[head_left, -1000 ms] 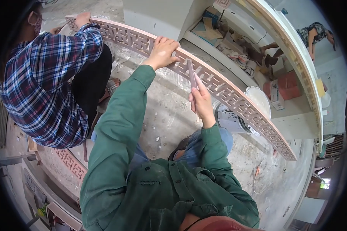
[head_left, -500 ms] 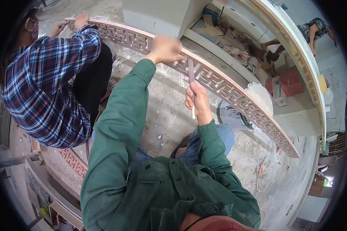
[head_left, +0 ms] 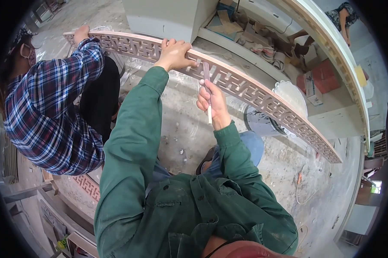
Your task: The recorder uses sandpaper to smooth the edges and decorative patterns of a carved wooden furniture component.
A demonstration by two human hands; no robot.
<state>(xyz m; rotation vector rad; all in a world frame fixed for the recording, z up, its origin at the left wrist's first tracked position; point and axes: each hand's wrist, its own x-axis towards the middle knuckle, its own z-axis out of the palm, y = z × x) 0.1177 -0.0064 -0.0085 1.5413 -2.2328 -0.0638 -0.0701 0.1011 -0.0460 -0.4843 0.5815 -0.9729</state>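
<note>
A long, curved wooden fretwork panel (head_left: pixel 241 84) with a pierced geometric pattern stretches across the view in front of me. My left hand (head_left: pixel 175 53) is closed over its upper edge, thumb on the near face. In my closed right hand (head_left: pixel 214 104) is a narrow sanding stick (head_left: pixel 206 71), brown along its length with a pale lower end. The stick's upper end meets the pattern just right of my left thumb; how deep it goes into an opening I cannot tell.
At left a person in a plaid shirt (head_left: pixel 58 90) crouches with a hand at the panel's far end. Beyond the panel stand a bucket (head_left: pixel 262 122) and a pale cabinet (head_left: pixel 159 19) with cluttered shelf. Another fretwork piece (head_left: pixel 87 187) lies lower left. A cord (head_left: pixel 298 191) lies at right.
My right hand and the stick have moved up and slightly left. My left hand has shifted a little left, fingers now more spread. The co-worker's second hand has dropped from sight.
</note>
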